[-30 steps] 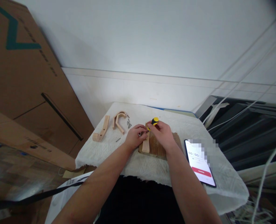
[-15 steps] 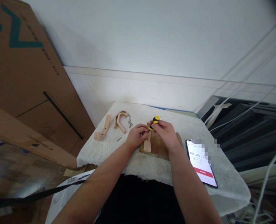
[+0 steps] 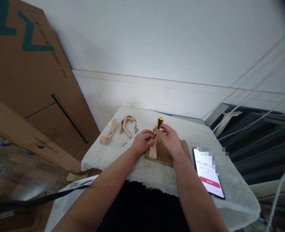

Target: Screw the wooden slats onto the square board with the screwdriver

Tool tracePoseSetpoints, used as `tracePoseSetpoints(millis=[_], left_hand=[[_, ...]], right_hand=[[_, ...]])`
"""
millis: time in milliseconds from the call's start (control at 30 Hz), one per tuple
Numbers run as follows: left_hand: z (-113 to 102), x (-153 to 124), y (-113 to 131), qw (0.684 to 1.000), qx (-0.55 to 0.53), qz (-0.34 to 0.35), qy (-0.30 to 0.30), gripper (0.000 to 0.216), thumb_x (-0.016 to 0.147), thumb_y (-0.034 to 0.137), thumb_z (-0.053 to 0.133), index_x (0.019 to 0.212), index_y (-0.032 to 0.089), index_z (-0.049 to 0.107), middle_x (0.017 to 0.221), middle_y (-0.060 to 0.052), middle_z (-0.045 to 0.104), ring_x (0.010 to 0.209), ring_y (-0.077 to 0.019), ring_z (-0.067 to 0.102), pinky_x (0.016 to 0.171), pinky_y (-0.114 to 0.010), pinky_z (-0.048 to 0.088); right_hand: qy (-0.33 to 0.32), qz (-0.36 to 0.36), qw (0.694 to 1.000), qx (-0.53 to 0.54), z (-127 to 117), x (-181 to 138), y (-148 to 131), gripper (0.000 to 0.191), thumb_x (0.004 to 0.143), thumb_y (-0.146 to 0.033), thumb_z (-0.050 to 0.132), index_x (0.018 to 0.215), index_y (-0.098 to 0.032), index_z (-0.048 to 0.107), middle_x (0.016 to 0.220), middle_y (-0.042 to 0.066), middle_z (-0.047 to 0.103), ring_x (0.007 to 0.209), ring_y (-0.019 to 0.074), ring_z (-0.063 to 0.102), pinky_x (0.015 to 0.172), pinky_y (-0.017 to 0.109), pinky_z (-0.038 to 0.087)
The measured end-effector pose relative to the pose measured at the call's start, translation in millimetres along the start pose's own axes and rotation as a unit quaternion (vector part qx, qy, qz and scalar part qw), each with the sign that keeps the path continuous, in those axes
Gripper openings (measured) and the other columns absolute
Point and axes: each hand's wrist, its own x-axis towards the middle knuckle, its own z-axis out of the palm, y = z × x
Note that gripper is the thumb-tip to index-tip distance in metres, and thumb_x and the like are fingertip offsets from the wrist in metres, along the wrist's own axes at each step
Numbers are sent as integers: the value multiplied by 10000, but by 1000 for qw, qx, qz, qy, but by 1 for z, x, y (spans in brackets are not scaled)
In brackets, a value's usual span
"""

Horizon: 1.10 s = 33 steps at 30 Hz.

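Observation:
My right hand [image 3: 169,138] is closed round a short yellow and black screwdriver [image 3: 159,122]. The driver points down at the upper part of a pale wooden hook [image 3: 153,152], which lies on a brown wooden board [image 3: 166,154]. My left hand [image 3: 142,141] is closed at the hook's left side, fingertips pinched near the driver's tip. What sits between those fingertips is too small to make out. Left of the hands are another wooden hook [image 3: 109,132], curved wooden hooks [image 3: 126,125] and several loose screws [image 3: 136,129]. A single screw [image 3: 124,144] lies nearer my left wrist.
A white cloth [image 3: 147,175] covers the small table. To the right lies a phone [image 3: 208,174] showing a timer. A large cardboard box [image 3: 43,96] stands at the left, a white wall behind. White cables [image 3: 277,190] hang at the right.
The screwdriver's handle has tipped to a more upright position, still in my right hand. My left hand stays at the hook. The whole view has shifted slightly.

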Motion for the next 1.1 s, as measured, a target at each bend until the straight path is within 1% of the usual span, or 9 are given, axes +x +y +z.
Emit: tracePoseSetpoints(millis=[100, 233, 333, 400, 500, 600, 767, 1000, 1100], left_hand=[[0, 0, 0, 1000, 2, -5, -7, 148, 737, 85, 592, 805, 154, 705, 953, -60, 662, 803, -124, 620, 715, -239, 511], [-1, 0, 2, 1000, 4, -3, -10, 147, 740, 85, 583, 794, 149, 704, 947, -66, 663, 792, -125, 617, 705, -238, 509], [-1, 0, 3, 1000, 4, 2, -9, 150, 738, 84, 578, 796, 146, 702, 939, -69, 665, 797, -130, 616, 703, -240, 510], [-1, 0, 3, 1000, 4, 7, -4, 159, 738, 82, 573, 809, 144, 702, 937, -70, 666, 806, -135, 617, 714, -246, 513], [-1, 0, 2, 1000, 5, 10, 3, 166, 745, 87, 569, 825, 144, 703, 947, -73, 668, 827, -140, 622, 750, -262, 520], [-1, 0, 1, 1000, 7, 6, -4, 156, 744, 87, 574, 806, 150, 702, 947, -68, 664, 835, -140, 626, 749, -260, 524], [-1, 0, 1, 1000, 4, 8, -3, 162, 735, 75, 578, 814, 142, 703, 946, -70, 663, 829, -139, 630, 756, -266, 528], [-1, 0, 0, 1000, 4, 15, -4, 157, 731, 76, 590, 812, 149, 704, 940, -72, 671, 856, -150, 635, 781, -279, 528], [1, -1, -1, 1000, 6, 19, -1, 148, 740, 85, 592, 807, 148, 708, 948, -73, 682, 851, -148, 641, 798, -284, 531]], right_hand=[[-14, -5, 1000, 25, 0, -1, 0, 318, 799, -385, 527, 1002, -175, 652, 916, 76, 684, 716, 186, 587, 668, 328, 463], [-6, -44, 999, -2, 1, 0, 4, 339, 810, -378, 528, 1071, -177, 607, 996, 86, 644, 704, 168, 554, 666, 330, 463], [0, -70, 997, -26, 1, 1, 7, 280, 810, -399, 535, 976, -183, 601, 958, 74, 598, 688, 158, 525, 630, 313, 452], [20, -61, 997, -40, 1, 1, 7, 258, 778, -426, 578, 876, -188, 580, 897, 57, 575, 671, 155, 508, 613, 306, 442], [35, -27, 998, -39, 1, 2, 6, 292, 737, -447, 624, 866, -191, 566, 856, 39, 583, 665, 157, 516, 625, 309, 436], [3, -4, 1000, -3, 0, 1, 1, 292, 757, -439, 596, 913, -194, 597, 873, 38, 633, 659, 159, 540, 621, 305, 433], [-24, 6, 999, 44, -5, -1, -4, 242, 777, -404, 552, 869, -200, 642, 843, 41, 674, 693, 175, 567, 640, 305, 436], [30, 11, 999, -30, -3, 0, -4, 311, 720, -470, 624, 849, -195, 557, 815, 37, 634, 631, 156, 525, 608, 298, 416], [37, 1, 998, -43, -1, -1, -3, 306, 730, -469, 609, 857, -197, 553, 824, 40, 632, 629, 156, 527, 618, 304, 420]])
